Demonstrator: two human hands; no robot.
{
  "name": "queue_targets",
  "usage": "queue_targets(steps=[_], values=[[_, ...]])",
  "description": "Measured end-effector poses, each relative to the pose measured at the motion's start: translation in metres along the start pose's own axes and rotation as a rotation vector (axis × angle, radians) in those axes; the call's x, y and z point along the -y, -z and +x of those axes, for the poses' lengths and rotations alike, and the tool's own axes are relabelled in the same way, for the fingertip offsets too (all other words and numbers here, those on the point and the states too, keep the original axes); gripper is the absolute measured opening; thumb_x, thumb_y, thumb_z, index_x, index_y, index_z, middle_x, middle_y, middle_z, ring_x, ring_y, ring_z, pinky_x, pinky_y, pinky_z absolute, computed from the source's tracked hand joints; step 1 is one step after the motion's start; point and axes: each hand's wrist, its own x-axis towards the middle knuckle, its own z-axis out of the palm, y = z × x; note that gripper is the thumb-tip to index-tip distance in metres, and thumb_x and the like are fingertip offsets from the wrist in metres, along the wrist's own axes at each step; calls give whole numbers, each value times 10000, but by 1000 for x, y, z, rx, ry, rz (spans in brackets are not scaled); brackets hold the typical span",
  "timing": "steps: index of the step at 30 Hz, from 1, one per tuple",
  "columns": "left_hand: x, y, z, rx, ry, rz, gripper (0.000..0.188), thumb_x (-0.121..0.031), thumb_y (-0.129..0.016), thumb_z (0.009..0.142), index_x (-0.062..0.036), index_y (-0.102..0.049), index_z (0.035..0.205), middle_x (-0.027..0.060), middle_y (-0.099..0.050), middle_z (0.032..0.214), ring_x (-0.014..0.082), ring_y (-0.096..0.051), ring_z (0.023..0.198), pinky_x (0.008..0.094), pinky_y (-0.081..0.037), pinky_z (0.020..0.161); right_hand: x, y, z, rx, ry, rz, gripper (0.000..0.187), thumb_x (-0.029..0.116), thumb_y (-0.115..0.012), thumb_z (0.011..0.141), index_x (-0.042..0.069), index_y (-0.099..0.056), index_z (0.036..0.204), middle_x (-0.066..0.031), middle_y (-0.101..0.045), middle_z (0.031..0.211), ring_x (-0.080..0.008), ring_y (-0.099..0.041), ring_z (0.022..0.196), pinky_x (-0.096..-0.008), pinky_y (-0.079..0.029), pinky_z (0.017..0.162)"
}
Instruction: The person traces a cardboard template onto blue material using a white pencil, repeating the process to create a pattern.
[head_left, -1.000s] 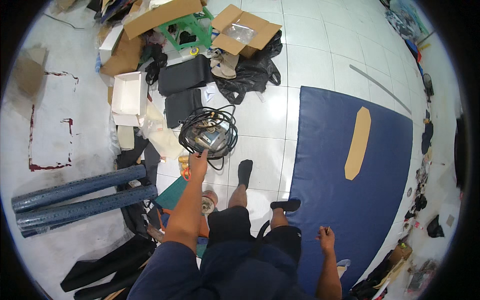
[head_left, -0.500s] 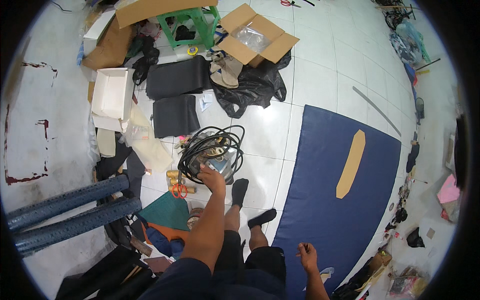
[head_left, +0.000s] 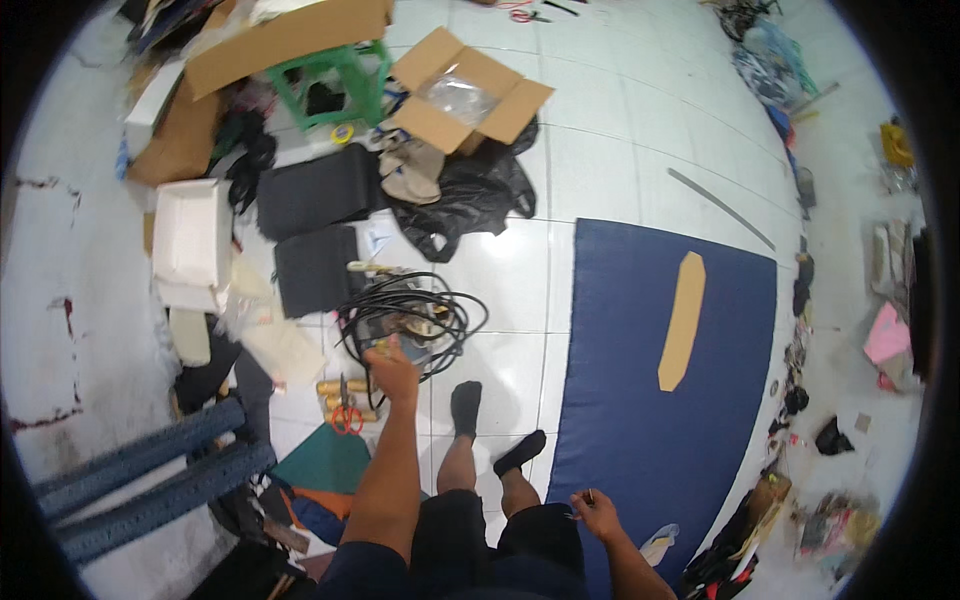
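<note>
Coil of thin black cable, loosely looped over a heap of metal and dull-coloured oddments, on the floor left of centre, just beyond the dark-socked feet. At its near-left edge, left hand, fingers bent against the loops; whether grasping or merely touching, cannot tell. Nearer and to the right, right hand, over the edge of a flat navy-blue sheet, curled, apparently pinching a small thin item, too small to identify. On the near side of the coil, scissors with orange-red handles beside gold-coloured cylindrical spools.

Possible faults: snagging on oddments or scissors, from untied, crossing turns; spillage, from a one-sided pull; tripping, from slack near the feet.

Surface: glossy white floor tiles; on the sheet, a long tan panel with tapered ends. Room: green plastic stool at far left, open brown cardboard box just right of it; dark-blue rolls at near left.
</note>
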Motion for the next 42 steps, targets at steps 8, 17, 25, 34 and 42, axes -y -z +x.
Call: queue_targets(steps=[8, 17, 25, 34, 42], values=[[-29, -34, 85, -67, 14, 169, 641, -534, -598, 1015, 92, -510, 1117, 356, -654, 1060, 537, -647, 991, 564, -496, 859, 24, 9, -16, -29, -59, -107, 368, 377, -701, 991, 12, -676, 1033, -70, -697, 833, -158, -672, 746, -327, -536, 724], [-44, -44, 178, 8, -33, 300, 749, -624, -539, 1010, 110, -500, 1155, 400, -656, 1108, 567, -647, 1055, 589, -532, 898, -93, -10, -14, -45, -208, -88, 535, 536, -676, 938, 28, -708, 1103, -160, -765, 922, -305, -757, 831, -426, -569, 800], [-53, -43, 233, 206, 34, 264, 896, -657, -547, 990, 181, -469, 1298, 420, -585, 1280, 539, -606, 1178, 567, -496, 1007, -115, -22, -41, -81, -311, 66, 521, 522, -698, 947, 17, -704, 1076, -137, -771, 915, -229, -764, 813, -385, -571, 799], [-89, -13, 186, 52, -144, 697, 797, -613, -594, 959, 86, -537, 1337, 301, -604, 1297, 502, -604, 1187, 576, -518, 978, -155, -59, -61, -147, -332, 318, 444, 520, -704, 932, 86, -708, 1026, -103, -754, 858, -234, -741, 781, -390, -562, 755], [-71, 35, 20, 675, -880, 580, 200, -157, -723, 825, 3, -668, 931, 204, -639, 991, 408, -573, 970, 494, -474, 857, -166, -86, -93, -300, -337, 458, 476, 488, -697, 949, 30, -717, 1076, -153, -752, 978, -294, -731, 886, -412, -570, 802]])
